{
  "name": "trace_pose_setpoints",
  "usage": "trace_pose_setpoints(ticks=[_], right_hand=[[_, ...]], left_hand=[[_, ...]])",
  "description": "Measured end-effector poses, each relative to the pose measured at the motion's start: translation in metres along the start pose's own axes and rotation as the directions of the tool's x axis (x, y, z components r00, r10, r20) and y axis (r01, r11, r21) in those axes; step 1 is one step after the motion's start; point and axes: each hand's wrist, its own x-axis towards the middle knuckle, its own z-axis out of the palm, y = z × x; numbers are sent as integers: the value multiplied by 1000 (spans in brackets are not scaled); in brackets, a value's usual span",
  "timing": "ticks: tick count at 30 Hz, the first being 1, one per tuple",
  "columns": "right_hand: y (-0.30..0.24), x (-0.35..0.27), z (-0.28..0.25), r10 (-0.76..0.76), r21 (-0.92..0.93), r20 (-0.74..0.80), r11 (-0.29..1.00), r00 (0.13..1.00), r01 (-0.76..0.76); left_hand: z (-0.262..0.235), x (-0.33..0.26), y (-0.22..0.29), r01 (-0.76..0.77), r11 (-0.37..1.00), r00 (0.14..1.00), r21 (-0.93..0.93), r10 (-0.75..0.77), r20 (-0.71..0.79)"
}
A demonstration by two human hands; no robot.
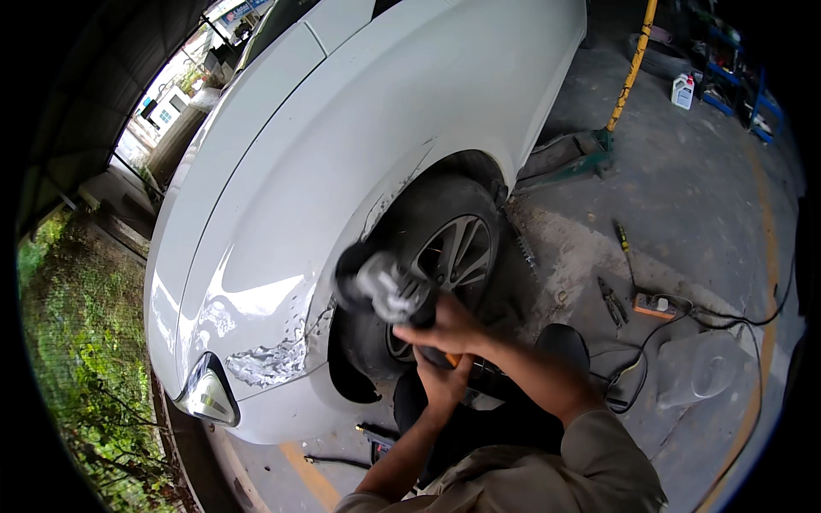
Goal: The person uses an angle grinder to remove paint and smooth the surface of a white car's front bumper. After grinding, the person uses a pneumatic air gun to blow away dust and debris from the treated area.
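I hold an angle grinder (393, 289) with a metal head and a dark round disc, in front of the wheel arch of a white car (342, 111). My right hand (451, 328) is closed round its body just behind the head. Lower down, my left hand (442, 378) wraps round the rear part, where some orange shows. The disc is near the arch edge; whether it touches is unclear. Scuffs and chips run along that edge. A crumpled, bare silver patch (272, 355) lies between the arch and the headlight (209, 395). Behind the grinder is the wheel (457, 248), partly hidden.
A green floor jack (581, 167) with a yellow handle (633, 73) stands beside the car. To my right lie a screwdriver (623, 235), pliers (612, 303), an orange power socket (653, 305) with black cables and a clear plastic container (703, 369). Another tool (376, 436) lies at lower left.
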Motion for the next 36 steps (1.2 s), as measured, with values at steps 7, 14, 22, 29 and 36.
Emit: trace_pose_setpoints(ticks=[7,14,22,29,36], right_hand=[[-2,27,-46,285,284,-53,923,957,-259],[-2,16,-29,124,82,126,988,984,-134],[4,28,-40,329,239,-50,921,943,-309],[9,-30,40,66,-229,186,973,980,-22],[3,-3,16,35,-70,4,997,999,-35]], left_hand=[[21,40,29,183,960,970,210,-212,121],[21,18,-26,-56,998,997,40,54,48],[15,45,12,72,972,991,223,-96,97],[-10,-39,-38,25,993,997,-117,-33,-66],[-7,-11,-27,106,990,990,-91,-114,-80]])
